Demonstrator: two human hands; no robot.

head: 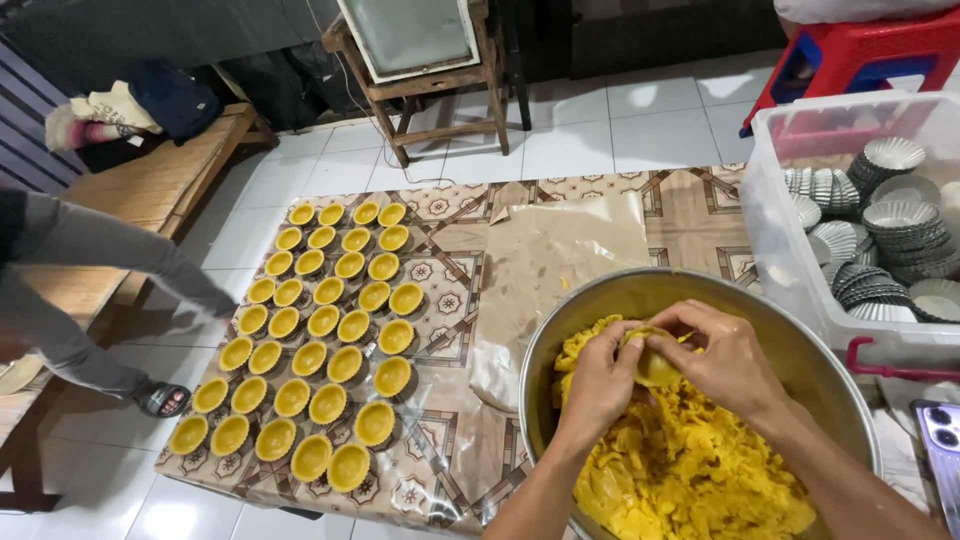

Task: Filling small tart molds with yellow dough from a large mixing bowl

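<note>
Both of my hands work over a large steel bowl (560, 320) full of yellow dough (680, 470). My left hand (600, 375) and my right hand (725, 360) together hold a small tart mould lined with dough (655, 367), fingers pressing into it. On the patterned table mat (450, 250) to the left lie several rows of dough-lined tart shells (320, 320).
A clear plastic bin (790, 250) at the right holds stacks of fluted metal tart moulds (890, 240). A sheet of brown paper (560, 260) lies by the bowl. A phone (940, 440) sits far right. Another person's leg (90, 270) is at the left; a wooden bench (150, 190), a wooden stand (440, 90) and a red stool (860, 50) stand behind.
</note>
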